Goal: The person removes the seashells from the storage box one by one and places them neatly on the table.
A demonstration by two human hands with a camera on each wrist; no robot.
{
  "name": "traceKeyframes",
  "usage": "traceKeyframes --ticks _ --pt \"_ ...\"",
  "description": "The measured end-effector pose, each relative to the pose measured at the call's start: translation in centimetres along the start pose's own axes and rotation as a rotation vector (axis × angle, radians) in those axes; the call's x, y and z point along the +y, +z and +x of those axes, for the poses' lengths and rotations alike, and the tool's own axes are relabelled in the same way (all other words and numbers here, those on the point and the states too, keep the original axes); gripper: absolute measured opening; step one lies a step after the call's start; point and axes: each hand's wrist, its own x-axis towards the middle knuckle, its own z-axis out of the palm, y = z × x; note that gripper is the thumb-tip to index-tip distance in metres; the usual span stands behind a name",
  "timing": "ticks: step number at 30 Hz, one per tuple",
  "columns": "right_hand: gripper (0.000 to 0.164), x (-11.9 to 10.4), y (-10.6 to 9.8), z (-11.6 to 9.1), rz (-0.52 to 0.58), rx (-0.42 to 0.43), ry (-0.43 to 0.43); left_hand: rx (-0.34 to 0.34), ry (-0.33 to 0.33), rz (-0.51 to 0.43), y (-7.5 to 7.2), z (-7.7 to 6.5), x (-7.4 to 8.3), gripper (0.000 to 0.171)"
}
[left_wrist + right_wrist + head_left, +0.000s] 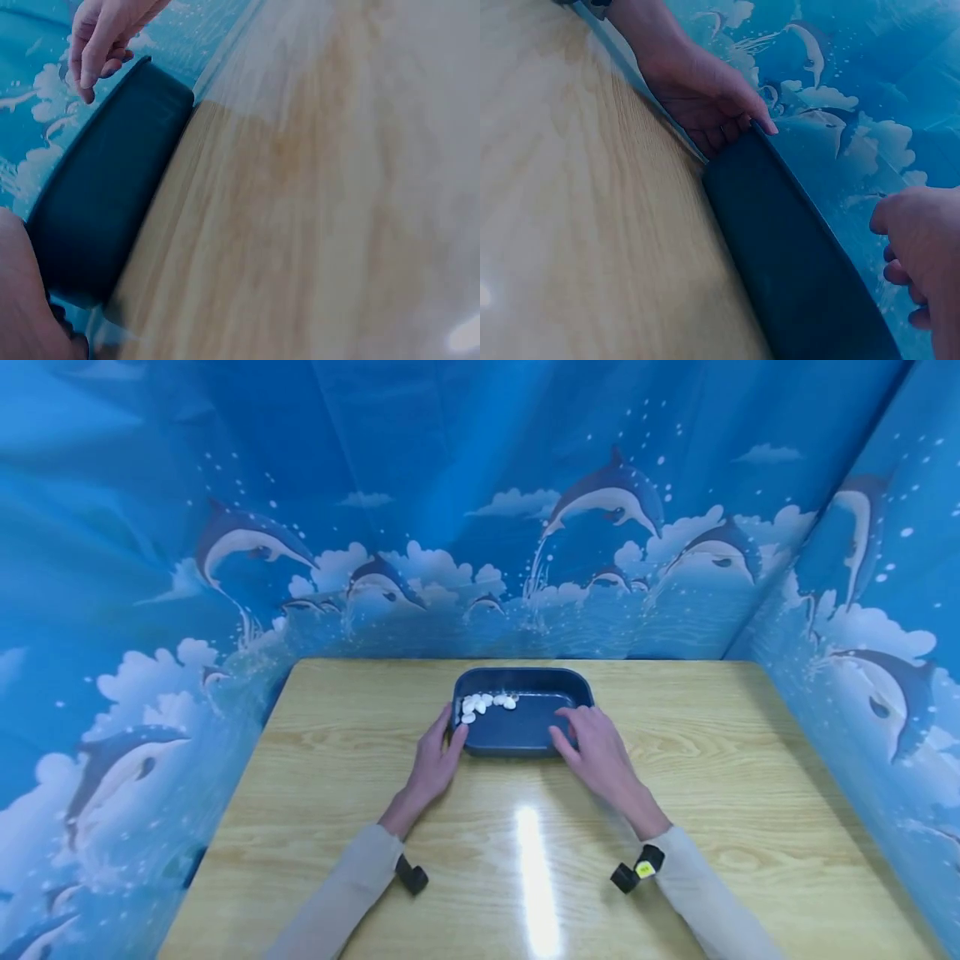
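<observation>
A dark blue rectangular tray (517, 731) lies on the table, with several white pebble-like pieces (480, 703) gathered toward its left and back inside. My left hand (437, 760) holds the tray's left wall; in the right wrist view its thumb (759, 112) lies over the rim, with the other fingers against the outside. Over the tray's right end hovers my right hand (598, 753), its fingers loosely bent. From the left wrist view the right hand (109, 37) shows nothing between its fingers. Both wrist views see only the tray's outer front side, hiding the white pieces.
The tray stands near the far edge of a light wood-grain table (360, 727). Behind and to both sides hangs a blue curtain (450, 468) printed with dolphins. A bright reflection lies on the tabletop in front. Each wrist wears a small black camera.
</observation>
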Motion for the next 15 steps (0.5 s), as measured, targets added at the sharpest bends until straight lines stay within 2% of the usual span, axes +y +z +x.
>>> traceKeyframes --ticks 6,12,15 --pt "0.040 -0.5 0.8 3.7 -0.014 -0.266 0.094 0.032 -0.060 -0.103 0.3 0.7 -0.4 0.059" --pt "0.049 -0.5 2.1 6.2 -0.069 -0.537 0.127 0.020 -0.061 -0.089 0.5 0.7 -0.5 0.062" --pt "0.058 -0.9 2.8 7.0 -0.103 -0.636 0.145 0.016 -0.067 -0.091 0.6 0.5 -0.6 0.064"
